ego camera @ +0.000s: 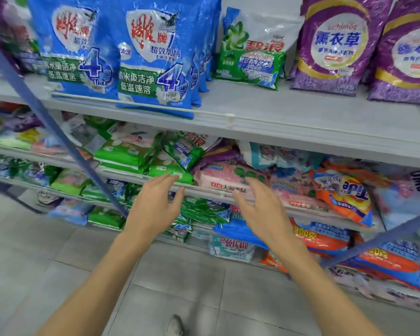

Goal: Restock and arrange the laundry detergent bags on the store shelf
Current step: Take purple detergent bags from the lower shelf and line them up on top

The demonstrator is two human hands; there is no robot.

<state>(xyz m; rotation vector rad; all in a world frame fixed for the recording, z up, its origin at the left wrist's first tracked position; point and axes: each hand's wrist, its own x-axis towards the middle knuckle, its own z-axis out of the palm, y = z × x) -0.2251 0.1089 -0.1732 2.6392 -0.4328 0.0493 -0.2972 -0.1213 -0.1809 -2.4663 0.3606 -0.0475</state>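
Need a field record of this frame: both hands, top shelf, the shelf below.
left hand: open, empty, fingertips near the green bag at the edge of the second shelf
right hand: open, empty, in front of the pink bag; contact unclear
top shelf: upright blue bags, one green-and-white bag, purple bags
second shelf: bags lying in jumbled piles, orange bag at right
floor: grey tiles
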